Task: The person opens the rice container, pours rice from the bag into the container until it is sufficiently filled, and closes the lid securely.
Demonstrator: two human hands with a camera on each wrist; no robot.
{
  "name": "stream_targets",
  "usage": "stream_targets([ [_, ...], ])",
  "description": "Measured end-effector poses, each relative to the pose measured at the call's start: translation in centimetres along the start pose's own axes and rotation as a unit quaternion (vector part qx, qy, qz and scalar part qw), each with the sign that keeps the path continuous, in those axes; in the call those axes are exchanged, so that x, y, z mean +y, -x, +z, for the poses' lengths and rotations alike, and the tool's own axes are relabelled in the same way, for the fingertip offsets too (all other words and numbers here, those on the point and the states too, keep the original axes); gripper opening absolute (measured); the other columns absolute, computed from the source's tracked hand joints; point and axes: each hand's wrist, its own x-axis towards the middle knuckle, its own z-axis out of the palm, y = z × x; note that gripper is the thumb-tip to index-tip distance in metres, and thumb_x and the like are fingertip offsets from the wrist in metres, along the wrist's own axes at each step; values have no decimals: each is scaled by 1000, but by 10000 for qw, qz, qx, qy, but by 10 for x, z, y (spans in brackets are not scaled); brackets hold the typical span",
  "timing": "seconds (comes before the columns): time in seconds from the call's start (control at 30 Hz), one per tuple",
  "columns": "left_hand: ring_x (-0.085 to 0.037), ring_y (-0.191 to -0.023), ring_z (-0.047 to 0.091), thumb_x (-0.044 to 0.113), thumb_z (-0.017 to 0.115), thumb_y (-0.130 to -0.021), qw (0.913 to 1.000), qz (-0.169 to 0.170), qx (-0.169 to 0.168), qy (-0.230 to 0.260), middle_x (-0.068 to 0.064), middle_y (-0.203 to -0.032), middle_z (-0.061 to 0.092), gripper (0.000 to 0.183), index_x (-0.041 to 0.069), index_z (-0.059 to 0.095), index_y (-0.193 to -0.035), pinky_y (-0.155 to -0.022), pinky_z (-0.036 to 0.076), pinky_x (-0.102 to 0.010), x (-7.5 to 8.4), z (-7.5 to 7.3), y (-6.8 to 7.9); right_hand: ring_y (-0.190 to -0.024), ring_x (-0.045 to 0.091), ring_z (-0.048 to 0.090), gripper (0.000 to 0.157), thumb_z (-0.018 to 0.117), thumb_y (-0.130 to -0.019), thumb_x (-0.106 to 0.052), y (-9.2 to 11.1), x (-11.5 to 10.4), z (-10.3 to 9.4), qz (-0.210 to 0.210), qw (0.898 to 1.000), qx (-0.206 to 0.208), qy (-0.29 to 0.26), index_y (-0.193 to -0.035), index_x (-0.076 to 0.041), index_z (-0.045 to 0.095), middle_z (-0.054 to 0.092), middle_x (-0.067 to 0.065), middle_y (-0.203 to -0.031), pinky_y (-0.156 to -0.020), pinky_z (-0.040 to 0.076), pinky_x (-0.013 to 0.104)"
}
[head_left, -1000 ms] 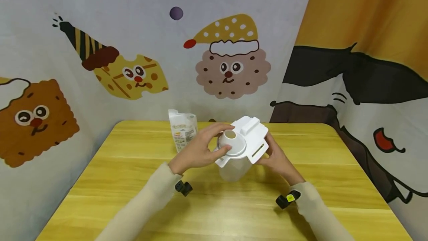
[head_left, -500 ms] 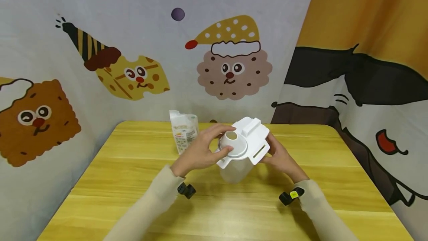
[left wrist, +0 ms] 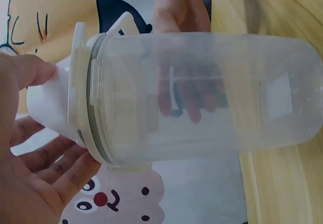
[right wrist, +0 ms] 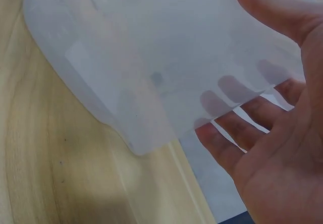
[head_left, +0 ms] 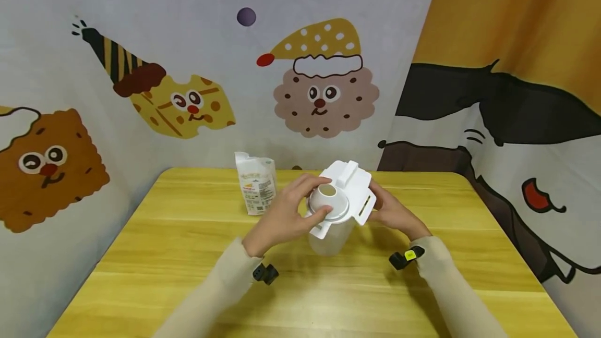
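A translucent plastic storage container [left wrist: 202, 93] with a white lid [head_left: 349, 184] is between my two hands, just above or on the table; I cannot tell which. A round white spout [head_left: 327, 200] with an opening in its top rises from the lid. My left hand [head_left: 287, 210] grips this spout, thumb on the near side and fingers curled round the far side. From the right, my right hand [head_left: 394, 213] holds the container body. Its thumb and fingers [right wrist: 222, 141] lie on opposite sides of the clear wall. In the head view the lid hides part of the right fingers.
A white printed pouch [head_left: 257, 186] stands upright on the yellow wood-grain table [head_left: 188, 233], left of and behind the container. A curtain with cartoon food figures [head_left: 324, 98] hangs right behind the table's far edge.
The lid and container have turned slightly, with the slotted side flap swinging round. My left hand has shifted a little to the right with the spout. The pouch stays put.
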Motion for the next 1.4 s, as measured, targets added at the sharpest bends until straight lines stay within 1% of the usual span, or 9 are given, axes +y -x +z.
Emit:
stream_targets([
  [0.3, -8, -97, 59, 32, 72, -96, 9993, -117, 142, -315, 0, -123, 63, 48, 11, 59, -138, -81, 57, -27, 8, 4, 3, -149, 43, 34, 102, 81, -85, -6, 5, -2, 0, 21, 9998, -64, -203, -165, -19, 20, 28, 15, -168, -116, 31, 67],
  [0.47, -10, -104, 60, 31, 73, -96, 9998, 27, 13, -203, -2, -128, 63, 50, 10, 59, -139, -86, 58, -28, 7, 4, 1, -147, 35, 39, 100, 81, -87, -7, 15, -7, 4, -31, 9998, 200, -58, -165, -16, 20, 28, 17, -167, -117, 30, 68],
  [0.6, -12, -116, 61, 33, 75, -94, 9997, 77, -240, 6, -1, -133, 62, 53, 11, 59, -139, -98, 56, -31, 1, 0, -4, -143, 22, 43, 98, 82, -85, -8, 21, -10, 9, -80, 9985, 524, 113, -163, -18, 23, 34, 13, -164, -118, 37, 50],
  [0.73, -11, -126, 58, 36, 76, -93, 9982, 123, -578, 104, 3, -136, 63, 54, 14, 59, -139, -106, 52, -34, -7, -2, -9, -145, 29, 41, 105, 86, -81, -8, 27, -12, 15, -36, 9962, 852, 174, -163, -21, 22, 32, 11, -165, -114, 40, 26],
  [0.8, -10, -125, 59, 36, 76, -93, 9970, 186, -728, 182, 5, -134, 64, 53, 15, 59, -139, -106, 51, -34, -11, -3, -11, -146, 36, 39, 109, 88, -79, -8, 29, -14, 19, -10, 9953, 961, 127, -164, -22, 20, 31, 11, -166, -116, 40, 32],
  [0.93, -9, -118, 62, 33, 75, -95, 9958, 322, -825, 252, 5, -128, 66, 50, 14, 60, -138, -102, 53, -33, -14, -5, -13, -146, 42, 39, 114, 90, -78, -11, 31, -16, 28, -11, 9944, 1053, 128, -165, -23, 16, 32, 14, -165, -118, 33, 61],
  [1.03, -8, -115, 63, 34, 75, -95, 9961, 326, -793, 210, 6, -127, 67, 50, 15, 60, -138, -99, 54, -32, -14, -5, -12, -145, 42, 41, 115, 90, -78, -12, 30, -17, 31, 19, 9935, 1129, 148, -165, -25, 16, 34, 14, -165, -117, 31, 69],
  [1.23, -8, -114, 63, 35, 76, -93, 9980, 124, -611, 114, 4, -128, 67, 51, 15, 61, -137, -98, 55, -31, -11, -3, -8, -142, 39, 46, 113, 92, -76, -14, 23, -14, 28, 11, 9954, 943, 151, -163, -24, 21, 40, 13, -160, -115, 34, 69],
  [1.4, -9, -111, 64, 36, 77, -92, 9992, 21, -401, -78, 3, -128, 67, 51, 16, 62, -136, -94, 56, -27, -6, 1, -2, -134, 20, 54, 113, 92, -74, -8, 12, -10, 20, -219, 9987, 449, -73, -162, -24, 22, 48, 11, -154, -113, 43, 48],
])
